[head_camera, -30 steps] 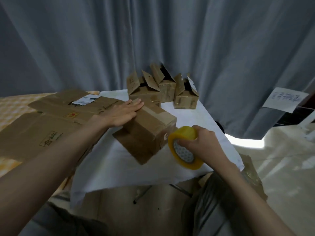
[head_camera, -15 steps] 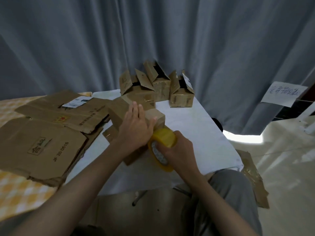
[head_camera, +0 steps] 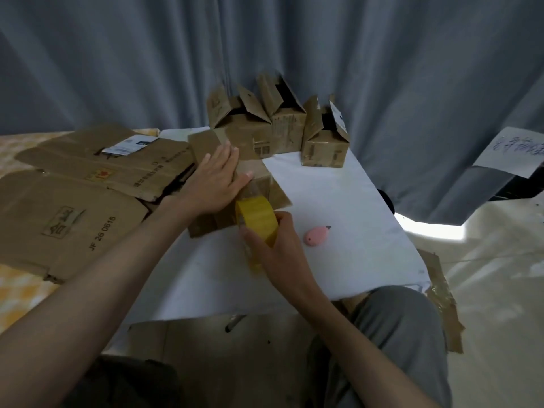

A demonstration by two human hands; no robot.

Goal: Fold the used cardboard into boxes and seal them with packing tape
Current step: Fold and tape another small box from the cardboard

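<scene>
Two hands busy: left hand [head_camera: 214, 184] flat on box [head_camera: 259, 184], open; right hand [head_camera: 272, 254] grip closed round tape roll [head_camera: 256, 220]

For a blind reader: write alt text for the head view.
The left hand presses a small cardboard box flat on the white table while the right hand pulls a yellow tape roll toward the person. A pink cutter lies nearby.

Table: we saw a white-covered table [head_camera: 338, 201].
On it: a half-folded box [head_camera: 259, 184], three open-flapped boxes [head_camera: 282, 128], a pink cutter [head_camera: 316, 236].
Left edge: flattened cardboard [head_camera: 67, 219] overlapped it.
</scene>
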